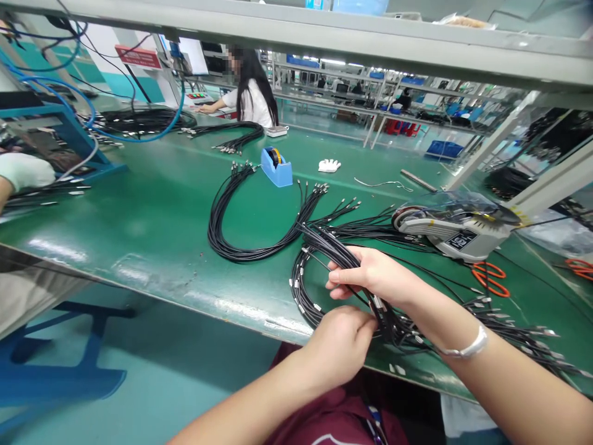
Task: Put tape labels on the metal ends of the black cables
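Cables gripped by both hands: right hand pinching, left hand closed round them, fingers hidden. Dispenser label at 2 o'clock unreadable.

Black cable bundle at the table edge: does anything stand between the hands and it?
Nothing visible does. The left hand and the right hand both grip the black cable bundle directly.

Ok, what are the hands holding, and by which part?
A coiled bundle of black cables: right hand grips its upper strands, left hand its lower part by the table edge.
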A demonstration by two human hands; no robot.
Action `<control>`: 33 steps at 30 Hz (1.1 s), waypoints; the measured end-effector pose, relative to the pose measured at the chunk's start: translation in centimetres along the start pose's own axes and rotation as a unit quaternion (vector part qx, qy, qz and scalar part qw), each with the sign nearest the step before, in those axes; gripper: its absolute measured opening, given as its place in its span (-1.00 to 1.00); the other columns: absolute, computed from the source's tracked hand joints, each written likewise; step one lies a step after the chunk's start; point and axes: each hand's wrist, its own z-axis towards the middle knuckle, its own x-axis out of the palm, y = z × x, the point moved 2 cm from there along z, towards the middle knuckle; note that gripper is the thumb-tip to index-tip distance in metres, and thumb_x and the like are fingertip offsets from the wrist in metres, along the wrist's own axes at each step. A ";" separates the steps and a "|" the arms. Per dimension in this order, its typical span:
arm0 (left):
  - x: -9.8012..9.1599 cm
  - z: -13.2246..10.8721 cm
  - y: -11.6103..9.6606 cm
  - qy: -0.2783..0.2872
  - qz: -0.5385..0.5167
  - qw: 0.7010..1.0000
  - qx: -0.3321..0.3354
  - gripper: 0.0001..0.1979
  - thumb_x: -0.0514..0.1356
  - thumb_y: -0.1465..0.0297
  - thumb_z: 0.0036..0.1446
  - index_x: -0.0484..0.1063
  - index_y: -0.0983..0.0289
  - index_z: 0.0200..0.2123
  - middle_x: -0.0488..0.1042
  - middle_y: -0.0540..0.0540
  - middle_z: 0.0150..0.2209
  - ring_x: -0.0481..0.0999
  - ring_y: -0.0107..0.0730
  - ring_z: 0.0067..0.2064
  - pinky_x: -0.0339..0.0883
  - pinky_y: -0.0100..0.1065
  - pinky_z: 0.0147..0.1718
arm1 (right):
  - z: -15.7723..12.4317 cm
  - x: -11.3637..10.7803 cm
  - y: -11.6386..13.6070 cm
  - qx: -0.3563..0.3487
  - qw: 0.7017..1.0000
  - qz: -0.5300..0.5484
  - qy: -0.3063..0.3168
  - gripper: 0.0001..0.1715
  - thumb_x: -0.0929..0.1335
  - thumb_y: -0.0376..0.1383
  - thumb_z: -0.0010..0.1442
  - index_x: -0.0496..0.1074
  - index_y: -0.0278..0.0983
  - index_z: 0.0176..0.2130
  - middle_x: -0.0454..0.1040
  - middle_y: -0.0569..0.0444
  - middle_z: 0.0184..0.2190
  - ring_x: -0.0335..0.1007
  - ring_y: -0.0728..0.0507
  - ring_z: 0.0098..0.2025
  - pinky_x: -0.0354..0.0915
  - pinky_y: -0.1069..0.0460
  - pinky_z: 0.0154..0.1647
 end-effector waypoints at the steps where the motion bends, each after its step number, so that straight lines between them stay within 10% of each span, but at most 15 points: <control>1: -1.1 -0.5 -0.3 0.043 0.082 0.993 0.071 -0.79 0.10 0.40 0.14 0.48 0.24 -0.49 0.45 0.10 -0.47 0.39 -0.31 -0.38 0.25 -0.31 -0.30 | -0.1 -0.1 0.1 0.007 1.000 -0.002 0.001 -0.76 0.39 -0.34 -0.01 0.30 -0.30 -0.29 0.47 0.12 -0.49 0.42 -0.01 -0.52 0.35 0.10 -0.46; 3: -4.1 -1.2 -0.5 0.093 0.203 0.959 0.175 -0.79 0.06 0.41 0.19 0.50 0.24 -0.27 0.51 0.15 -0.31 0.41 -0.28 -0.25 0.27 -0.28 -0.19 | -0.3 -0.5 0.1 0.007 0.999 -0.037 -0.001 -0.76 0.38 -0.31 0.00 0.32 -0.29 -0.26 0.42 0.16 -0.51 0.34 0.03 -0.61 0.31 0.12 -0.55; 8: -11.2 0.8 1.6 0.101 0.398 0.897 0.165 -0.70 -0.02 0.50 0.23 0.47 0.26 -0.10 0.47 0.18 -0.18 0.31 -0.25 -0.12 0.25 -0.25 -0.14 | -0.1 -0.9 0.0 -0.011 0.987 -0.158 -0.001 -0.87 0.36 -0.26 0.00 0.36 -0.29 -0.45 0.23 0.24 -0.65 0.20 0.06 -0.69 0.14 0.17 -0.69; 15: -11.7 4.0 1.2 0.208 0.466 0.840 0.185 -0.79 0.05 0.52 0.16 0.48 0.24 -0.35 0.45 0.12 -0.23 0.27 -0.21 -0.08 0.14 -0.18 -0.08 | 0.2 0.0 -0.1 0.020 0.978 -0.209 -0.012 -0.92 0.34 -0.32 -0.04 0.35 -0.28 -0.43 0.29 0.23 -0.63 0.16 0.07 -0.66 0.11 0.20 -0.72; 23: -12.2 3.8 -0.7 0.083 0.255 0.938 0.220 -0.79 -0.01 0.48 0.23 0.43 0.26 -0.23 0.47 0.12 -0.22 0.37 -0.34 -0.12 0.22 -0.30 -0.07 | 0.2 -0.1 -0.3 0.005 0.972 -0.228 -0.055 -0.87 0.37 -0.29 -0.05 0.34 -0.26 -0.42 0.34 0.20 -0.57 0.19 0.06 -0.64 0.17 0.19 -0.70; 28: -10.9 1.3 1.3 -0.269 0.050 0.961 0.047 -0.84 0.15 0.35 0.14 0.48 0.25 -0.24 0.48 0.08 -0.29 0.42 -0.38 -0.25 0.28 -0.37 -0.19 | 0.0 0.0 0.1 0.011 0.973 -0.218 -0.076 -0.88 0.37 -0.32 -0.07 0.32 -0.26 -0.45 0.31 0.22 -0.61 0.17 0.06 -0.65 0.15 0.19 -0.71; 33: -7.6 1.6 2.3 -0.127 -0.323 0.925 -0.157 -0.76 0.25 0.30 0.03 0.51 0.40 -0.36 0.48 0.14 -0.43 0.40 -0.43 -0.43 0.28 -0.45 -0.47 | 0.7 0.5 -0.5 0.015 0.980 -0.187 -0.059 -0.82 0.36 -0.36 -0.12 0.30 -0.24 -0.40 0.28 0.23 -0.59 0.15 0.06 -0.64 0.15 0.18 -0.71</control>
